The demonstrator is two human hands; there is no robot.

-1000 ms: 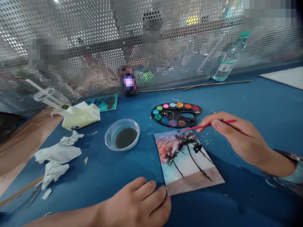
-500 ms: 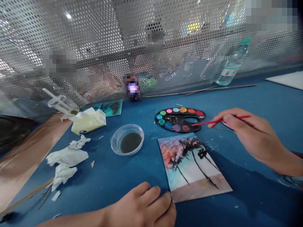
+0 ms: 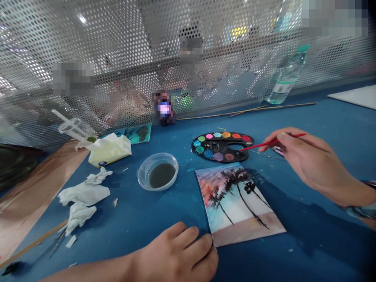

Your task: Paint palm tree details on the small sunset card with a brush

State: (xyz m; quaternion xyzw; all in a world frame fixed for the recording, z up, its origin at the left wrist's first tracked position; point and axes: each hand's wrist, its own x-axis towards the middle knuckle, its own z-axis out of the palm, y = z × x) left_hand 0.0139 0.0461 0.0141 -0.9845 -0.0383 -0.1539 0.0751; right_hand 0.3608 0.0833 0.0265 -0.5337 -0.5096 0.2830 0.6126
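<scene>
Here, the right hand pinches a red paintbrush — tip at the palette beyond its fingertips — while the left hand, loosely curled, meets the canvas's near corner.

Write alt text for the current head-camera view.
The right hand holds a red paintbrush at the black paint palette, above a small painting of dark palm trees; the left hand rests at the painting's lower left corner. A cup of murky water, crumpled tissues and a tissue pack lie left on the blue table.
</scene>
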